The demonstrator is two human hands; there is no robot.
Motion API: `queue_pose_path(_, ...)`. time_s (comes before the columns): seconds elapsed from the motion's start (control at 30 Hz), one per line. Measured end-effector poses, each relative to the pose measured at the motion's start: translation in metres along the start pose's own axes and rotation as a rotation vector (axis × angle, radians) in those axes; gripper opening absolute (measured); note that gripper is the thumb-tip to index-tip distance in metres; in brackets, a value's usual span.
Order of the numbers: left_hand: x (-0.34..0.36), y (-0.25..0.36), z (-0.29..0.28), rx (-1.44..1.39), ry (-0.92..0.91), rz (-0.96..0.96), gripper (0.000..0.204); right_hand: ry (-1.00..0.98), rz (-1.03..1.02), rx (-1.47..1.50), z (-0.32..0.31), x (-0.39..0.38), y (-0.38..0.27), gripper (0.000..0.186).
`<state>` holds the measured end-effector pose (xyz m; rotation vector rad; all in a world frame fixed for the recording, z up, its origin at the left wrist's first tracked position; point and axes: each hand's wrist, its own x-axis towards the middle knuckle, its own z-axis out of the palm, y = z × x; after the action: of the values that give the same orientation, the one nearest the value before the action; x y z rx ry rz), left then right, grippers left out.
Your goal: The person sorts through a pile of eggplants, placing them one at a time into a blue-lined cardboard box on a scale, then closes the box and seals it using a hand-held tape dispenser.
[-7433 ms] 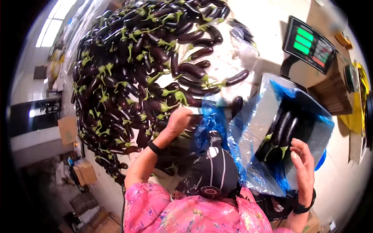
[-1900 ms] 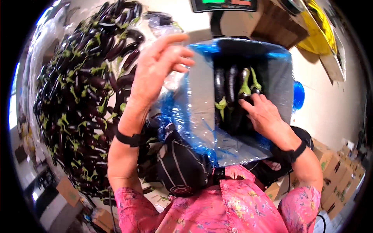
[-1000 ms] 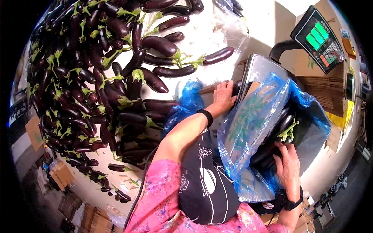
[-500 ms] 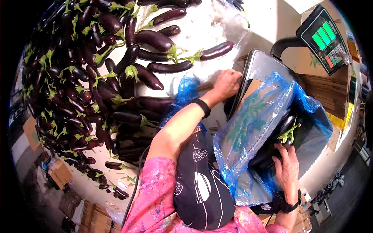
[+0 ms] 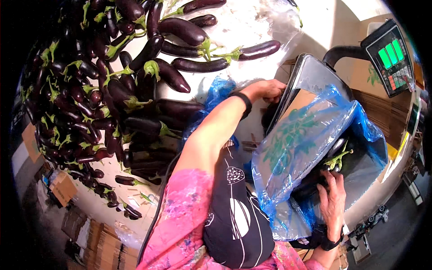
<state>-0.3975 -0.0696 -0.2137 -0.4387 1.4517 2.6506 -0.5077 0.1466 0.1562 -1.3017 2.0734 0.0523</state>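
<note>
My left hand (image 5: 272,91) reaches to the metal edge of the weighing scale (image 5: 309,67). Its fingers are curled at that edge, the tips partly hidden. On the scale stands a cardboard box lined with a blue plastic bag (image 5: 288,148), and dark eggplants (image 5: 335,148) with green stems lie inside it. My right hand (image 5: 333,195) is down in this box, its bent fingers closed on an eggplant (image 5: 308,184) near a green stem. Shadow and the bag hide much of what lies beneath. The bag's film droops over the box's near side.
A large heap of eggplants (image 5: 85,90) covers the table's left side. Several single ones lie by clear plastic film (image 5: 252,22) at the back. The scale's lit display (image 5: 390,58) stands on an arm at the far right. Flattened cardboard (image 5: 375,108) is stacked beyond the box.
My left hand has moved slightly right, against the scale's edge. My right hand stays on the eggplant in the box. The whole view has shifted a little.
</note>
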Motion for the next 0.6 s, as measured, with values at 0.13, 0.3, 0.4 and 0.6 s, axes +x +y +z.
queue_pose_path(0.13, 0.023, 0.052, 0.020, 0.577, -0.065, -0.370, 0.019, -0.010, 0.092, 0.011, -0.001, -0.001, 0.004, 0.038)
queue_pose_path(0.3, 0.030, 0.045, 0.015, 0.613, -0.029, -0.275, 0.024, -0.017, 0.144, 0.049, 0.000, -0.001, 0.005, 0.035)
queue_pose_path(0.4, 0.037, 0.028, 0.008, 0.889, -0.053, -0.166, 0.025, -0.035, 0.137, 0.059, 0.000, 0.002, 0.005, 0.035)
queue_pose_path(0.6, -0.006, 0.077, -0.021, 1.017, -0.040, -0.052, 0.026, -0.034, 0.151, 0.062, 0.001, 0.000, 0.005, 0.037)
